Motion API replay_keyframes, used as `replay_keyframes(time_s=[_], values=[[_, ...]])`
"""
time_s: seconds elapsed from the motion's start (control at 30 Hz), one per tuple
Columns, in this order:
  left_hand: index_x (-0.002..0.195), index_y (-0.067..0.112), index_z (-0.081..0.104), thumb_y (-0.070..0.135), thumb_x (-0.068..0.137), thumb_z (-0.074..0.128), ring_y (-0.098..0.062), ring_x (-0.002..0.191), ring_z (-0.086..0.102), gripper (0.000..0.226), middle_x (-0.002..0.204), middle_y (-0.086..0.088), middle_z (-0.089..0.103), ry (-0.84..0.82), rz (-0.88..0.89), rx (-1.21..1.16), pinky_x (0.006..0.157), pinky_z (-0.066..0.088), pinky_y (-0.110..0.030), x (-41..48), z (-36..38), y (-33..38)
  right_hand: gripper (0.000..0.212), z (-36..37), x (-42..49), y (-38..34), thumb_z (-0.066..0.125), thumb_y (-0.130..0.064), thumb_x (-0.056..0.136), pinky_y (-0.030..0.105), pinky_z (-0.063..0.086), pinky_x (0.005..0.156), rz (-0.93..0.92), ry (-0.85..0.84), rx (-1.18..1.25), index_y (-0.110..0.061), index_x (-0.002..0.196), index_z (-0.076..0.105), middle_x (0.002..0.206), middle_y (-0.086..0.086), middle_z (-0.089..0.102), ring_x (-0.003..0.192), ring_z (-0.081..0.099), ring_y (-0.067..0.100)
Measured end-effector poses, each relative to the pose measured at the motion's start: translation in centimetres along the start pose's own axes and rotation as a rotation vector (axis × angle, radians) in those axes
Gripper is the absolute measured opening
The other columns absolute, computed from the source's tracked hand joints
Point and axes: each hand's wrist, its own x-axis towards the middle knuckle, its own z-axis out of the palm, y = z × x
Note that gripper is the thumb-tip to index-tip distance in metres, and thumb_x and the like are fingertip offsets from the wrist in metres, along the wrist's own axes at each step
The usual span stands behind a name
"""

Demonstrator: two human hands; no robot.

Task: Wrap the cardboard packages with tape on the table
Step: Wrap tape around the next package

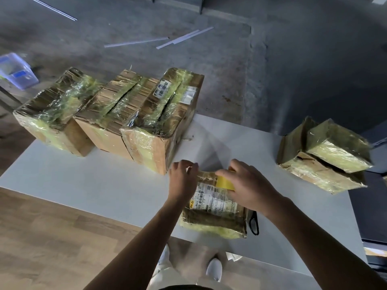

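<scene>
While the left hand curls its fingers over the far left corner of a flat brown cardboard package with a white printed label, gripping it there, the right hand clasps a roll of yellow tape and holds it against the package's far right top. Whether the left fingers also pinch a tape end is too blurred to tell. The package lies on the white table, close to its near edge, and glossy yellowish tape covers its near side.

Just right of the package lies a pair of black-handled scissors, partly hidden by the right forearm. Beyond the package and to its left, three large tape-wrapped cardboard boxes stand side by side along the table's far edge, the nearest of them just past the left hand. Well to the package's right, a stack of smaller taped cardboard parcels sits at the table's right end.

Far to the left of the package, off the table, is a clear blue-tinted plastic container. On the grey floor beyond the package, thin white strips lie scattered. Nearer than the package, past the table edge, white shoes show.
</scene>
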Motion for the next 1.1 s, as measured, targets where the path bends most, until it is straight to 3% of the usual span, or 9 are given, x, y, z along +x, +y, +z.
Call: replay_keyframes(time_s=[0.13, 0.27, 0.4, 0.5, 0.63, 0.77, 0.83, 0.93, 1.1], values=[[0.125, 0.012, 0.054, 0.032, 0.099, 0.046, -0.03, 0.113, 0.044, 0.034, 0.125, -0.01, 0.053, -0.068, 0.137, 0.212, 0.091, 0.038, -0.042, -1.0, 1.7, -1.2, 0.075, -0.7, -1.0, 2.3, 0.081, -0.02, 0.071, 0.018, 0.032, 0.065, -0.114, -0.072, 0.124, -0.029, 0.136, 0.046, 0.101, -0.002, 0.053, 0.078, 0.047, 0.01], [0.112, 0.019, 0.064, 0.043, 0.095, 0.034, -0.032, 0.099, 0.052, 0.042, 0.111, -0.006, 0.06, 0.008, 0.35, 0.302, 0.077, 0.05, -0.043, -1.4, 1.8, -3.0, 0.078, -0.5, -2.9, 3.6, 0.078, -0.023, 0.075, 0.015, 0.034, 0.063, -0.069, -0.122, 0.222, -0.044, 0.137, 0.035, 0.1, -0.003, 0.053, 0.079, 0.055, 0.018], [0.101, 0.019, 0.065, 0.045, 0.095, 0.034, -0.032, 0.091, 0.055, 0.041, 0.102, -0.005, 0.059, 0.067, 0.375, 0.356, 0.069, 0.051, -0.04, -1.2, 1.9, -3.9, 0.077, -1.0, -2.8, 4.2, 0.085, -0.028, 0.064, 0.021, 0.027, 0.06, -0.187, 0.006, 0.001, -0.03, 0.134, 0.052, 0.081, 0.001, 0.059, 0.061, 0.053, 0.017], [0.102, 0.02, 0.065, 0.047, 0.095, 0.033, -0.032, 0.092, 0.054, 0.043, 0.103, -0.005, 0.059, 0.061, 0.377, 0.356, 0.069, 0.051, -0.041, -1.2, 1.9, -3.7, 0.07, -2.0, -3.3, 5.7, 0.085, -0.034, 0.061, 0.022, 0.026, 0.056, -0.096, -0.013, -0.178, -0.038, 0.126, 0.06, 0.071, -0.004, 0.059, 0.05, 0.05, 0.016], [0.104, 0.02, 0.066, 0.049, 0.092, 0.033, -0.032, 0.096, 0.055, 0.046, 0.105, -0.004, 0.06, 0.023, 0.369, 0.392, 0.072, 0.05, -0.041, -1.4, 1.8, -3.0, 0.056, -2.7, -3.4, 5.3, 0.062, -0.038, 0.086, 0.029, 0.031, 0.066, -0.051, -0.164, -0.246, -0.044, 0.139, 0.043, 0.097, -0.001, 0.063, 0.074, 0.06, 0.019], [0.11, 0.021, 0.069, 0.023, 0.088, 0.056, -0.036, 0.113, 0.055, 0.026, 0.118, -0.008, 0.062, 0.066, 0.464, 0.584, 0.086, 0.05, -0.05, -0.9, 1.0, -1.8, 0.053, -2.6, -2.9, 5.5, 0.055, -0.029, 0.091, 0.033, 0.029, 0.073, -0.002, -0.181, -0.219, -0.042, 0.139, 0.04, 0.104, 0.001, 0.06, 0.084, 0.06, 0.02], [0.125, 0.017, 0.062, 0.004, 0.084, 0.041, -0.034, 0.13, 0.046, 0.048, 0.133, -0.009, 0.057, -0.038, 0.601, 0.634, 0.102, 0.041, -0.056, -0.8, 1.3, -0.3, 0.048, -2.2, -2.7, 5.5, 0.055, -0.023, 0.09, 0.034, 0.03, 0.073, 0.009, -0.183, -0.242, -0.037, 0.135, 0.045, 0.102, 0.002, 0.06, 0.083, 0.061, 0.021], [0.136, 0.014, 0.052, 0.022, 0.086, 0.025, -0.023, 0.136, 0.042, 0.057, 0.139, -0.004, 0.055, -0.222, 0.678, 0.628, 0.113, 0.031, -0.048, -1.6, 2.6, 1.9, 0.046, -1.9, -2.7, 5.6, 0.055, -0.02, 0.09, 0.035, 0.031, 0.072, 0.013, -0.191, -0.241, -0.034, 0.133, 0.047, 0.1, 0.002, 0.06, 0.081, 0.061, 0.021], [0.129, 0.025, 0.057, 0.061, 0.086, 0.04, -0.018, 0.115, 0.058, 0.06, 0.123, 0.005, 0.064, -0.292, 0.756, 0.695, 0.102, 0.037, -0.038, -2.0, 3.0, 0.0, 0.051, -1.7, -3.6, 5.4, 0.056, -0.027, 0.091, 0.032, 0.026, 0.072, -0.019, -0.144, -0.224, -0.037, 0.139, 0.042, 0.101, 0.002, 0.058, 0.083, 0.061, 0.02]])
